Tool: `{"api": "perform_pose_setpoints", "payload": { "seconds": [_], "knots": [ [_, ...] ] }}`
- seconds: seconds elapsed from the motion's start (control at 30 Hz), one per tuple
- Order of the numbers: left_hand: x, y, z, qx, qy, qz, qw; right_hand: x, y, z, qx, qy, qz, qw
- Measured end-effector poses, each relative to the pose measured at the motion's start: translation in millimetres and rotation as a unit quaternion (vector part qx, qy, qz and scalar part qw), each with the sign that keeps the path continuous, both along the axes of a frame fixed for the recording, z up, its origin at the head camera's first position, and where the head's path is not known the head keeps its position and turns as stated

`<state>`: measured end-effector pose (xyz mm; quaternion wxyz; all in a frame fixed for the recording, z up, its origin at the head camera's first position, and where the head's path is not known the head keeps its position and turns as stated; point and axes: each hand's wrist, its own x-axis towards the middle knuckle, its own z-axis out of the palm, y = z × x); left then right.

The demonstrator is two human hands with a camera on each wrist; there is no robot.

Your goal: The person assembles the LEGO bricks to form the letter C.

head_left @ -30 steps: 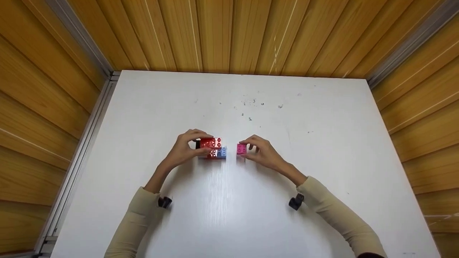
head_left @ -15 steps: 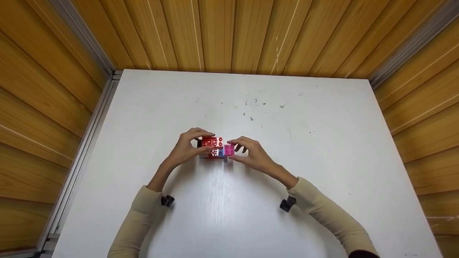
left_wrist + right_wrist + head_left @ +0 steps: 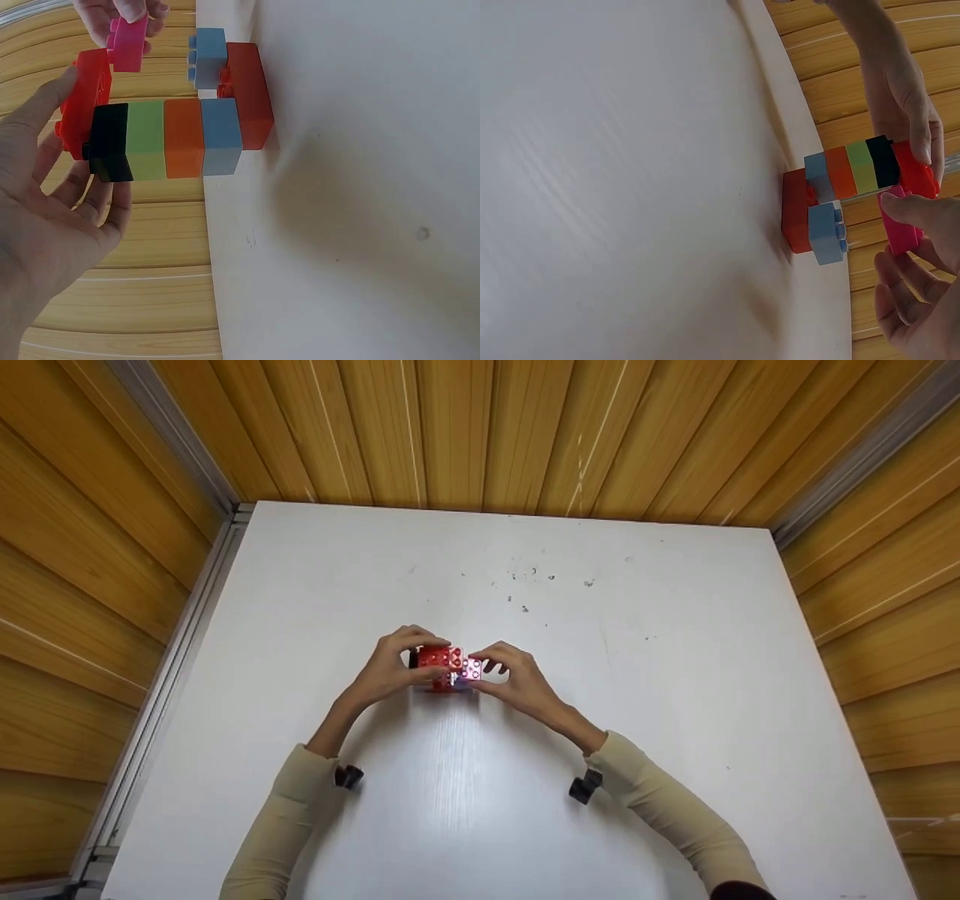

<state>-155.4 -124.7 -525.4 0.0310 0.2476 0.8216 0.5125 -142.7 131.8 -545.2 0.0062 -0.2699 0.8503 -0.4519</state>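
Note:
A tower of toy building bricks stands on the white table. Its red base brick (image 3: pixel 251 97) carries a blue brick (image 3: pixel 222 139), then orange (image 3: pixel 184 141), light green (image 3: pixel 145 142), black (image 3: pixel 111 139) and a red top brick (image 3: pixel 86 97). A second blue brick (image 3: pixel 210 56) sits on the base's other end, studs bare. My left hand (image 3: pixel 386 664) holds the red top brick between thumb and fingers. Between thumb and fingertips, my right hand (image 3: pixel 525 682) pinches a pink brick (image 3: pixel 901 221) beside the red top brick, above the second blue brick; whether pink and red touch, I cannot tell.
The white table (image 3: pixel 480 810) extends around the tower, with small dark marks (image 3: pixel 525 609) farther back. Wooden slat walls (image 3: pixel 480 435) enclose its far side and both sides. A metal rail (image 3: pixel 180 660) runs along the left edge.
My right hand has carried the pink brick leftward, from apart on the right to beside the red top brick. My left hand has kept its hold and barely moved.

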Motion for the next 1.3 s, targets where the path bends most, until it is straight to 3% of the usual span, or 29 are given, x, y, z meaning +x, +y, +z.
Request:
{"api": "perform_pose_setpoints", "payload": {
  "seconds": [0.53,0.97,1.3],
  "knots": [
    [1.3,1.1,-5.2,0.012,-0.031,-0.008,0.9994,1.4,-12.5,-0.3,-0.043,-0.013,-0.018,0.9988],
    [-2.0,5.2,-6.6,0.024,-0.048,-0.002,0.9986,9.6,-15.3,-15.9,-0.119,-0.030,-0.049,0.9912],
    [-3.5,6.0,-7.0,0.036,-0.056,-0.002,0.9978,11.4,-16.1,-19.5,-0.131,-0.031,-0.046,0.9899]
  ]
}}
